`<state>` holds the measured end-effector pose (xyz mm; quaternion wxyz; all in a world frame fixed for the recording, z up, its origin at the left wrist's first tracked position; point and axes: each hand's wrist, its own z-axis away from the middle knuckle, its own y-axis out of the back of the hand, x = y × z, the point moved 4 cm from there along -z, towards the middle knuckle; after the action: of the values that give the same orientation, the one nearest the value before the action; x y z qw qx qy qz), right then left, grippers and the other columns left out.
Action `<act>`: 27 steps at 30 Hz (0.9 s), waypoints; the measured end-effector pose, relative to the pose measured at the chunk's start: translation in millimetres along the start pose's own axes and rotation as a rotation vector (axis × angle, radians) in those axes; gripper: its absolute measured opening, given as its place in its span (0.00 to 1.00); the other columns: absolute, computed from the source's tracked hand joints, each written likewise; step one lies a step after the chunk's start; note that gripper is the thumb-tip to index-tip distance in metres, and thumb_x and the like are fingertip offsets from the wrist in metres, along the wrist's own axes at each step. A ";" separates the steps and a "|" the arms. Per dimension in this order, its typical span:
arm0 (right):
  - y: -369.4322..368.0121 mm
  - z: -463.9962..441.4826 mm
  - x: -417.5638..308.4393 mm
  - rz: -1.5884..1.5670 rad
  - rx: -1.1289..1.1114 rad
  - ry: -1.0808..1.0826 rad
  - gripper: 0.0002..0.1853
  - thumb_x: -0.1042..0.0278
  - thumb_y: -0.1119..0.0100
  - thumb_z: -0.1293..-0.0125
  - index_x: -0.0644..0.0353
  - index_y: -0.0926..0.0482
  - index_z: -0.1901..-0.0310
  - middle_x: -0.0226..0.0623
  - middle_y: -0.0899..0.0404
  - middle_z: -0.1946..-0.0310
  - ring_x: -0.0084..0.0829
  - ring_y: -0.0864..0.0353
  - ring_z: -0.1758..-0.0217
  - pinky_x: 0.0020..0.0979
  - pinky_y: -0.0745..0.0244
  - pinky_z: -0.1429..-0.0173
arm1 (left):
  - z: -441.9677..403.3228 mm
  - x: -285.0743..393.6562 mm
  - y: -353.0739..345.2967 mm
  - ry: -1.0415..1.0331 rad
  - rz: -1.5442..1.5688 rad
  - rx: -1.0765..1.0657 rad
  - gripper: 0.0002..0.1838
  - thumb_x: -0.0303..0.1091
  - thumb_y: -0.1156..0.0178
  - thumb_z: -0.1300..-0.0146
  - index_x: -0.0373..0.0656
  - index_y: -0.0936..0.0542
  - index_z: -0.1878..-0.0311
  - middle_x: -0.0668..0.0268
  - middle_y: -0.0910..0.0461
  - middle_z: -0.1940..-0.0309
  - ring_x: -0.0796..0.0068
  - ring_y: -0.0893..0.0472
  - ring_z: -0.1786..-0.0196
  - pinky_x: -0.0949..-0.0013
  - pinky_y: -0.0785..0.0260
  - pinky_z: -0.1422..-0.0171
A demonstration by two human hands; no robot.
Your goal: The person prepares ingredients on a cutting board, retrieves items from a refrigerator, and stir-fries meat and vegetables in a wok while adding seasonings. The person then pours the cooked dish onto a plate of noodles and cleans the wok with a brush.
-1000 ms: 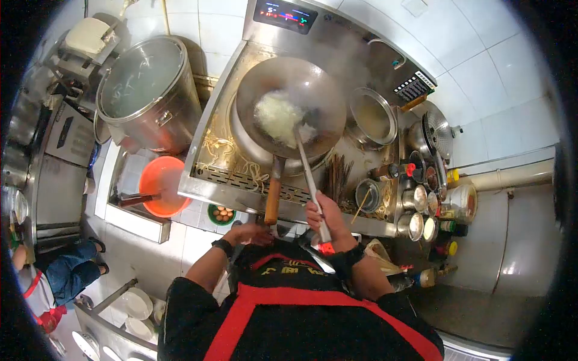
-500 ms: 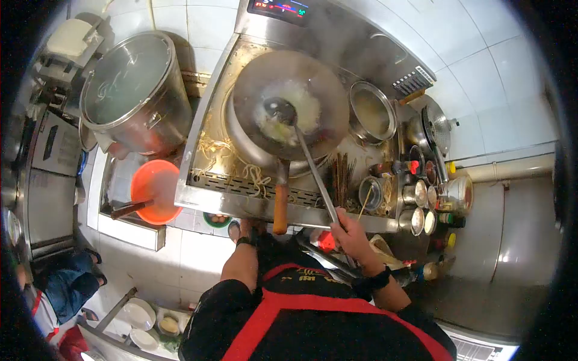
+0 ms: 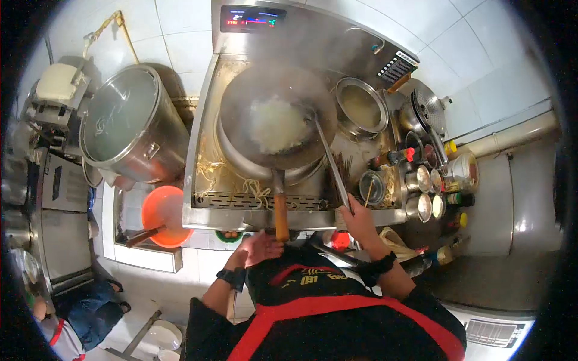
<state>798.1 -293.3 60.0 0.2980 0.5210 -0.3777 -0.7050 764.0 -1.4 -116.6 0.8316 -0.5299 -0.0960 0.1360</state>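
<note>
A dark wok (image 3: 238, 114) sits on the stove with steaming, pale contents (image 3: 278, 125) in its middle. Its wooden handle (image 3: 280, 216) points toward my body. My right hand (image 3: 361, 225) is wrapped around the long metal shaft of a ladle (image 3: 332, 161), whose head rests by the wok's right inner side, partly blurred by steam. My left hand (image 3: 260, 248) is just left of the wooden handle's end, fingers stretched out and holding nothing; whether the fingertips touch the handle I cannot tell.
Left of the stove stand a tall steel pot (image 3: 129, 120) and an orange bucket (image 3: 165, 213). A smaller pot (image 3: 361, 108) sits at the wok's right. Several seasoning containers (image 3: 424, 180) line the right side. Noodle strands (image 3: 256, 191) lie on the stove (image 3: 205, 218). Another person's legs (image 3: 90, 307) show lower left.
My left hand has come up beside the wok handle. The ladle head has shifted from the wok's middle to its right side. The whole view has tilted.
</note>
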 end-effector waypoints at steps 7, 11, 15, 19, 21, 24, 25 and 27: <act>11.4 29.8 -0.3 -0.217 -0.003 -0.055 0.25 0.56 0.48 0.33 0.58 0.32 0.37 0.45 0.21 0.70 0.38 0.21 0.68 0.37 0.25 0.59 | -47.9 46.1 -88.4 -0.279 -0.042 -0.020 0.10 0.40 0.46 0.32 0.44 0.28 0.59 0.70 0.29 0.69 0.76 0.28 0.71 0.69 0.30 0.64; 37.0 37.3 -5.8 -0.407 -0.051 -0.165 0.23 0.59 0.48 0.33 0.59 0.31 0.38 0.38 0.21 0.72 0.29 0.23 0.68 0.34 0.27 0.62 | -33.2 48.1 -91.9 -0.330 -0.208 0.113 0.06 0.33 0.45 0.36 0.50 0.33 0.67 0.76 0.36 0.80 0.84 0.37 0.83 0.75 0.41 0.80; 59.1 28.4 6.9 -0.659 -0.090 -0.145 0.22 0.60 0.48 0.32 0.57 0.30 0.38 0.27 0.26 0.78 0.21 0.28 0.78 0.27 0.30 0.72 | -3.1 42.0 -126.1 -0.281 -0.178 0.114 0.05 0.32 0.46 0.37 0.50 0.33 0.66 0.76 0.37 0.80 0.84 0.37 0.83 0.75 0.41 0.81; 99.6 6.5 27.4 -0.827 -0.126 -0.097 0.18 0.60 0.50 0.30 0.56 0.27 0.42 0.23 0.31 0.81 0.16 0.31 0.81 0.22 0.34 0.77 | -5.2 33.9 -159.6 -0.275 -0.203 0.102 0.04 0.32 0.47 0.37 0.48 0.33 0.65 0.75 0.37 0.79 0.84 0.38 0.84 0.75 0.41 0.81; 126.6 -4.6 43.6 -0.848 -0.125 -0.032 0.17 0.59 0.50 0.30 0.57 0.27 0.43 0.22 0.32 0.81 0.15 0.32 0.81 0.21 0.34 0.78 | -12.3 27.4 -197.0 -0.313 -0.111 0.179 0.03 0.32 0.49 0.35 0.47 0.32 0.62 0.75 0.37 0.79 0.83 0.39 0.85 0.76 0.43 0.85; 170.6 -20.7 70.4 -1.061 -0.212 0.003 0.16 0.59 0.51 0.29 0.56 0.26 0.45 0.22 0.31 0.81 0.15 0.32 0.82 0.21 0.35 0.79 | -22.6 28.2 -259.0 -0.353 -0.198 0.206 0.05 0.30 0.47 0.38 0.47 0.34 0.63 0.76 0.39 0.81 0.85 0.39 0.86 0.75 0.42 0.83; 186.4 -25.4 81.8 -1.113 -0.215 -0.048 0.16 0.60 0.51 0.29 0.56 0.26 0.45 0.22 0.31 0.81 0.15 0.32 0.82 0.21 0.35 0.80 | -28.8 27.6 -274.9 -0.330 -0.164 0.217 0.05 0.30 0.48 0.37 0.47 0.34 0.64 0.76 0.39 0.81 0.86 0.39 0.86 0.75 0.42 0.83; 227.9 -31.7 96.2 -1.165 -0.212 -0.059 0.15 0.60 0.51 0.28 0.55 0.27 0.45 0.23 0.31 0.81 0.16 0.32 0.84 0.22 0.36 0.83 | -44.0 22.9 -309.3 -0.262 -0.051 0.180 0.05 0.30 0.48 0.37 0.47 0.35 0.64 0.77 0.39 0.81 0.87 0.40 0.87 0.76 0.43 0.84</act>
<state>807.7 -501.0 197.7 -0.0983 0.5902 0.0349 -0.8005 837.5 -155.7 145.9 0.8592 -0.4283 -0.2046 0.1909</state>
